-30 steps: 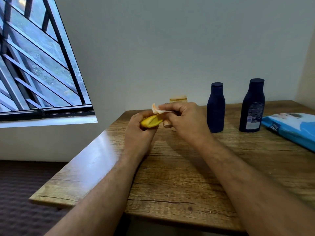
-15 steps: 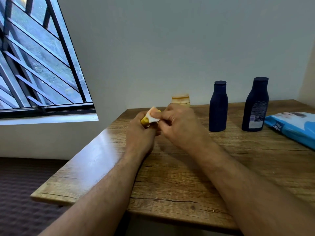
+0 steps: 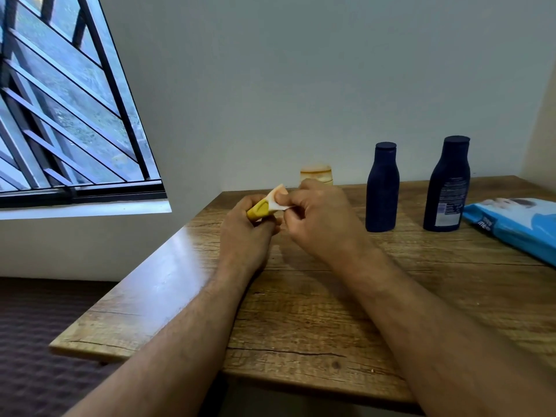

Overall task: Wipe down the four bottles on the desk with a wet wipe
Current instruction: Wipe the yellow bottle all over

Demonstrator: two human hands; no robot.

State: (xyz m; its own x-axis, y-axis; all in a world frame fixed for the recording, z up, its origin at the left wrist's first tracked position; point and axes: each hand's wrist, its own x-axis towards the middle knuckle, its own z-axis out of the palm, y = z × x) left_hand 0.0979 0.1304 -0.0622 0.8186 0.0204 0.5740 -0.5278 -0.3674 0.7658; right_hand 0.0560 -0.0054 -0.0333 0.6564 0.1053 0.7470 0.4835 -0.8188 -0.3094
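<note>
— While the left hand [image 3: 243, 233] curls its fingers round the small yellow bottle [image 3: 258, 209], what is the right one doing?

— The right hand [image 3: 316, 218] pinches a folded white wet wipe [image 3: 277, 198] between thumb and fingertips and presses it against the upper end of that bottle. Both hands are close together, raised a little above the wooden desk [image 3: 301, 311], near its middle.

— How does the bottle lie?

— Tilted, almost on its side, with most of it hidden inside the left fist; only a yellow strip shows next to the wipe.

— And the other bottles?

— Just behind the right hand a pale, cream-coloured bottle [image 3: 316, 174] stands near the wall; only its top shows. To the right stand two dark blue ones, upright and apart from each other: the smaller dark bottle [image 3: 382, 188] and, further right, the taller dark bottle [image 3: 447, 185], whose printed label faces the camera.

— Anything else on the desk?

— A blue wipes pack [image 3: 517, 225] lies flat at the right edge, just beside the taller dark bottle. A barred window [image 3: 66, 109] fills the upper left, beside a plain grey wall [image 3: 301, 85].
</note>
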